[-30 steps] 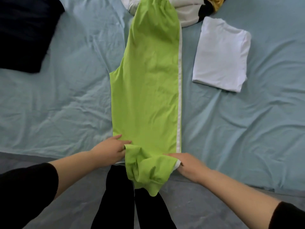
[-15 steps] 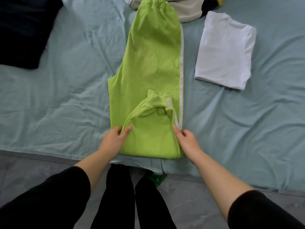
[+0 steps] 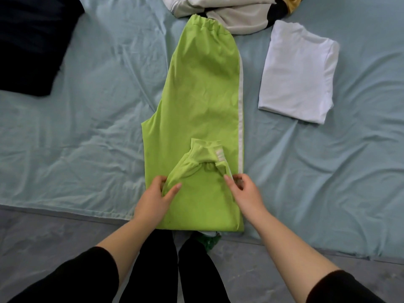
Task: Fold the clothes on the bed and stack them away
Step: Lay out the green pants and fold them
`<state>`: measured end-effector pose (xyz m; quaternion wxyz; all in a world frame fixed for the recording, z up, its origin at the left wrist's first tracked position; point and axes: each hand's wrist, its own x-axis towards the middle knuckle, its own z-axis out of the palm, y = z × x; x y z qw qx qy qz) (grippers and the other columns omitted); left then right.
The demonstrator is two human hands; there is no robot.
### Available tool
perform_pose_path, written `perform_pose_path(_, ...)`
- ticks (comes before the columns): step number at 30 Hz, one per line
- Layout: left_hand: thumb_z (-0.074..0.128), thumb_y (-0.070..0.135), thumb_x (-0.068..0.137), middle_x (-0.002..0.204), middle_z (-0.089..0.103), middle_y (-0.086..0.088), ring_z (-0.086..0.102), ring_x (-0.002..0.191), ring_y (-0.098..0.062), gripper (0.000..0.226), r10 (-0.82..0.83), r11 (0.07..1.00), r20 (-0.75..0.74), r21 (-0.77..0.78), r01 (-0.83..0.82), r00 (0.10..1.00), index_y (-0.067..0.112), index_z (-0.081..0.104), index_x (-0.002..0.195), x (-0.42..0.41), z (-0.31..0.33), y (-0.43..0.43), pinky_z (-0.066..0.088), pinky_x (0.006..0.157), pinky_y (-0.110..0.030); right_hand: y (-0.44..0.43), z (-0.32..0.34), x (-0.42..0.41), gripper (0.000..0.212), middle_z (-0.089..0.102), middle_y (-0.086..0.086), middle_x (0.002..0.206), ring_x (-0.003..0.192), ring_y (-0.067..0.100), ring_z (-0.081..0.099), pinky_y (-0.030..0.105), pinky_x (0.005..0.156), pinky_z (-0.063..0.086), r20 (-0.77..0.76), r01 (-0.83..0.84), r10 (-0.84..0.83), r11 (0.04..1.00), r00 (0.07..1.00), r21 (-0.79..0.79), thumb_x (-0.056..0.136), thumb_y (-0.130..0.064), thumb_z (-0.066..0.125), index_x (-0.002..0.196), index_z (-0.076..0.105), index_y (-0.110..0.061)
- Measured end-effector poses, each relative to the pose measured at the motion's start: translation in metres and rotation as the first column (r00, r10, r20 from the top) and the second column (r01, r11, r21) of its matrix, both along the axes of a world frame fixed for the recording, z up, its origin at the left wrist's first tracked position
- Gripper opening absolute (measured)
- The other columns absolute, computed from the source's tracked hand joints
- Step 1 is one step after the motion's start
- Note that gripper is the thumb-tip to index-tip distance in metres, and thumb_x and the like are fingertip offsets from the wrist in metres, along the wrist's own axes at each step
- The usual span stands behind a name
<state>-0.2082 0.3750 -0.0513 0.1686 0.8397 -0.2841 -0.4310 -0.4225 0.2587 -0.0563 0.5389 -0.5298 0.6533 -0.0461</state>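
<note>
**Head view.** The item under handling is the green trousers (image 3: 203, 95). They lie flat on the bed (image 3: 76, 117) with the long axis running straight away from the person. The elastic waistband (image 3: 204, 22) is at the far end and the near fold is at the bed's edge. The cuff (image 3: 205, 153) end is turned back over the legs and lies partway up the garment. It is bunched and skewed toward the white side stripe (image 3: 240, 106) (not square to the edges).

**Grip.** The left hand (image 3: 154, 197) pinches the left edge of the turned-back flap, thumb on top and fingers tucked beneath. The right hand (image 3: 244, 193) has its index finger and thumb curled at the flap's right edge, beside the stripe. It appears to pinch the cloth, though the fingers themselves partly hide the contact. Both hands sit at about the same level on either side of the flap, with the forearms converging from the near corners. Neither hand is clearly nearer.

**Governing relation.** The unfolded length lies wholly beyond the grip, toward the waistband. In my judgement the next fold should travel away from the body along that axis. Both hands should carry evenly, or the flap is likely to land askew.

**Surroundings.**
- A folded white garment (image 3: 297, 71) lies to the right, well apart from the trousers.
- A heap of unfolded clothes (image 3: 229, 16) lies just beyond the waistband.
- A dark item (image 3: 28, 40) lies at far left.
</note>
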Motion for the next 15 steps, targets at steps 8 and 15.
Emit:
perform_pose_path(8,0.038,0.064,0.092,0.086,0.059,0.011,0.053,0.071,-0.004,0.043,0.181,0.967,0.12,-0.201,-0.155,0.976,0.026,0.047,0.11,-0.023,0.009,-0.077,0.038,0.054,-0.027,-0.03,0.002,0.058,0.015,0.046,-0.014,0.069,0.066,0.006,0.043,0.019,0.063,0.033,0.075,0.146,-0.132,0.963,0.988,-0.226,0.095,-0.034,0.054,0.087,0.052,-0.022)
perform_pose_path(15,0.05,0.045,0.094,0.14,0.042,-0.002,0.044,0.125,-0.023,0.052,0.102,0.992,0.283,-0.104,-0.075,0.954,0.024,0.035,0.14,-0.005,-0.007,-0.082,0.039,0.1,-0.04,-0.04,-0.006,0.072,0.028,0.06,0.007,0.119,0.109,0.026,0.055,0.03,0.083,0.039,-0.178,-0.017,-0.045,0.943,0.983,-0.332,0.095,-0.023,0.054,0.121,0.054,-0.013)
